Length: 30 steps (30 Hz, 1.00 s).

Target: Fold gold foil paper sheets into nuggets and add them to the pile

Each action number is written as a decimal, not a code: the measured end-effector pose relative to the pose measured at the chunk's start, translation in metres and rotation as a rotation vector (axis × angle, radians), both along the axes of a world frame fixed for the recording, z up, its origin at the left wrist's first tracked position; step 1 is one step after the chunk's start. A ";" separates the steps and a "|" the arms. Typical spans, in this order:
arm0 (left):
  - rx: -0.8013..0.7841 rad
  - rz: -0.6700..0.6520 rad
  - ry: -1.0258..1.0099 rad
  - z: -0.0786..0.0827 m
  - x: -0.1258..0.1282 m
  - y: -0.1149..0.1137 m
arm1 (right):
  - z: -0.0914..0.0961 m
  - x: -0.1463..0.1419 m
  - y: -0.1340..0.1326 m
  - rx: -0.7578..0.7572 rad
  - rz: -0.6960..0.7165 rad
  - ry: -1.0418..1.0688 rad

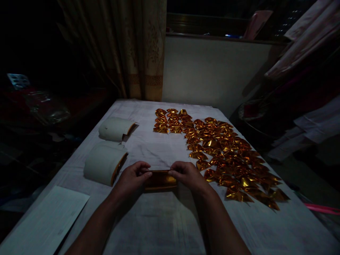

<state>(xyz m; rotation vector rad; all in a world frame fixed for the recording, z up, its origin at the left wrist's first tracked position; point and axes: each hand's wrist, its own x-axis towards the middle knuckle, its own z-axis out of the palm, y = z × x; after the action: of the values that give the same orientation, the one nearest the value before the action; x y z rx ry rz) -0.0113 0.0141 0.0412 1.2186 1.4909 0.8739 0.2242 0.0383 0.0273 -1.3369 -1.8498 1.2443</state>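
A sheet of gold foil paper (160,180) lies on the white-covered table (159,226) right in front of me. My left hand (132,179) pinches its left edge and my right hand (187,175) pinches its right edge, fingers pressed together on the paper. To the right spreads a wide patch of several folded gold paper pieces (228,156), reaching from the far middle of the table to the near right. Two curved stacks of white-backed gold paper, one near (105,162) and one farther (115,128), sit left of my hands.
A white printed sheet (46,221) lies at the table's near left corner. A patterned curtain (132,49) hangs behind the table, with a pale wall to its right. Cloth and dark clutter stand off the right edge. The room is dim.
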 end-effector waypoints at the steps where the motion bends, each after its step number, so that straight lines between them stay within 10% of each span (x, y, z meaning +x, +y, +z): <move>1: 0.001 0.028 -0.028 -0.001 0.001 0.000 | 0.001 0.001 0.000 -0.001 -0.008 -0.001; 30: 0.034 0.127 -0.078 -0.024 0.005 0.004 | -0.010 0.009 0.003 -0.018 -0.001 -0.081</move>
<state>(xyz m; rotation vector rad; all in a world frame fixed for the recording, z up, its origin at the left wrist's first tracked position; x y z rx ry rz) -0.0066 0.0183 0.0175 1.1105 1.5082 1.0239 0.2333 0.0413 0.0175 -1.4172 -1.8971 1.2251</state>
